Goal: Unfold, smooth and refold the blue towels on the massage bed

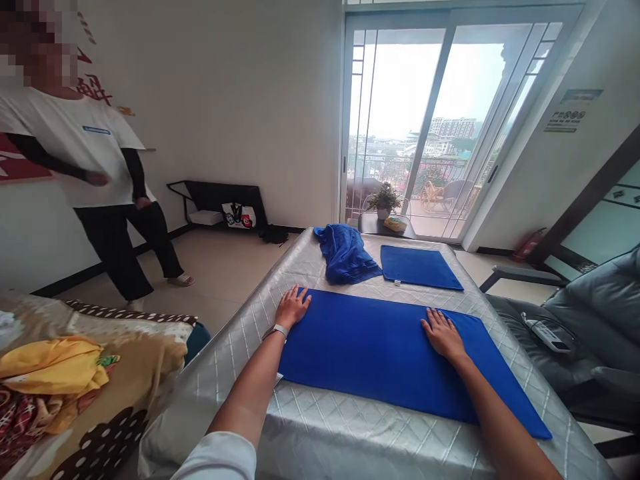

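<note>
A blue cloth point(370, 347) lies spread flat across the silver quilted table cover point(340, 407), with a small white tag at its left edge. My left hand point(294, 307) rests flat on the cloth's far left corner, fingers stretched out. On the far right part of the same cloth, my right hand point(444, 333) lies flat with its fingers extended. Beyond it is a smaller blue cloth point(420, 267), folded into a neat rectangle with a white tag at its near edge. Beside that, to the left, sits a crumpled blue cloth point(347, 253) in a loose heap.
At the left, a bed-like surface holds a yellow cloth point(55, 363) and patterned fabrics. A person point(100, 153) in a white shirt stands beyond it. A dark armchair point(590, 320) with a white power strip point(547, 333) stands right. Behind the table is a potted plant point(384, 200).
</note>
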Demonstrator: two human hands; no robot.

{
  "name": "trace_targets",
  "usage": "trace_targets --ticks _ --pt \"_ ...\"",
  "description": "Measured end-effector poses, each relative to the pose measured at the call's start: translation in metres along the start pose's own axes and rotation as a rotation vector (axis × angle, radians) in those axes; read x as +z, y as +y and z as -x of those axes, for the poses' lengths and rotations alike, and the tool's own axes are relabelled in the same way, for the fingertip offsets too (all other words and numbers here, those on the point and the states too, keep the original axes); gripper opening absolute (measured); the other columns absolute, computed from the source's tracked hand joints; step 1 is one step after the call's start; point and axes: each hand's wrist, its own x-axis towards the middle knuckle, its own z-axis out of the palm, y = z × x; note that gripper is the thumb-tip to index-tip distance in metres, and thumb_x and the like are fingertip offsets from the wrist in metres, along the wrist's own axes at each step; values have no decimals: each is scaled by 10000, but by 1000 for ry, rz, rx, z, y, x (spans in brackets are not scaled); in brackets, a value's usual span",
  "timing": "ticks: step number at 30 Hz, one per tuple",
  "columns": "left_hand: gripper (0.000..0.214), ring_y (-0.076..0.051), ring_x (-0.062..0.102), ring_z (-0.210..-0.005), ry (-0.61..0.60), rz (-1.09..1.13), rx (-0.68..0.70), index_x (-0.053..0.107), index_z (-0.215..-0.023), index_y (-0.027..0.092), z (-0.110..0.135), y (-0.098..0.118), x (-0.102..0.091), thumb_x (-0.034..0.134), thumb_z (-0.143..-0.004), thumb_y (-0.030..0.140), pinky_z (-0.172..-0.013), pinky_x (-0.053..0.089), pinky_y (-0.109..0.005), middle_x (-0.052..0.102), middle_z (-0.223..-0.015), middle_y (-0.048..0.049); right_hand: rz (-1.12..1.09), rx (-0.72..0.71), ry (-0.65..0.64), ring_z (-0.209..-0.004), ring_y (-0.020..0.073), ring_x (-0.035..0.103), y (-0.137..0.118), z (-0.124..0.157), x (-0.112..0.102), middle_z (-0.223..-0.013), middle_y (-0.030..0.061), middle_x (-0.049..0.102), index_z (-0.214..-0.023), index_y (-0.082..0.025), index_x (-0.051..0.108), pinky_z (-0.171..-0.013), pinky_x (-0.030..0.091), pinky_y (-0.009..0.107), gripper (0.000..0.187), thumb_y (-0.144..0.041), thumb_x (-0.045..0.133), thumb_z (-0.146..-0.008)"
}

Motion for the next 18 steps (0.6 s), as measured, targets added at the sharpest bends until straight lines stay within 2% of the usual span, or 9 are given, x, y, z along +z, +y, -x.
trace_targets --ticks 4,7,10,18 --pt "534 -274 333 -1497 0 -5 9 456 -1529 268 1 0 -2 352 -1049 476 -1235 229 -436 379 -1630 -74 -17 164 21 -1553 230 160 81 -1 8 -1697 80 178 -1624 -133 215 -1260 127 436 725 -500 123 -1005" --pt "534 -274 344 -1491 -5 -12 0 460 -1527 268 2 1 -4 349 -1049 479 -1234 226 -437 381 -1628 -80 -60 268 49 -1547 249 188 111 0 13 -1691 112 197 -1619 -110 227 -1256 151 442 756 -519 110 -994" --pt "546 -281 340 -1494 -20 -11 -4 453 -1532 254 1 1 -5 346 -1048 484 -1231 224 -447 372 -1631 -99 -84 292 45 -1546 252 190 116 -1 14 -1688 111 210 -1616 -99 233 -1259 140 427 780 -539 109 -984" --pt "550 -270 329 -1501 -39 -25 -23 432 -1541 267 -2 -1 -1 329 -1050 491 -1230 217 -447 354 -1640 -97 -117 316 45 -1546 236 187 107 0 8 -1686 105 226 -1614 -119 248 -1263 111 408 775 -552 131 -982"
